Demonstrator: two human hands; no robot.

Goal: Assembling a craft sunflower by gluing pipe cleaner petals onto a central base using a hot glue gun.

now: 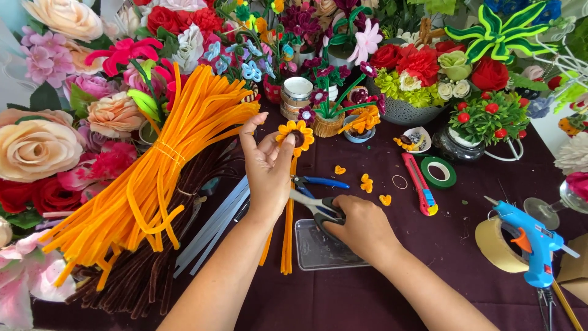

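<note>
Right hand (361, 230) closed on scissors (313, 207) over a clear tray (318, 251) on the dark table (441, 257), left hand (267, 168) above it pinched an orange flower (296, 135), fingers wrapped round it, orange stick bundle (159, 171) lying left, vases behind.

A bundle of pipe cleaners (153, 184) is laid at the left of the surface (392, 276). A glue gun (530, 242) is placed at the right, with a tape roll (438, 171) behind it.
</note>
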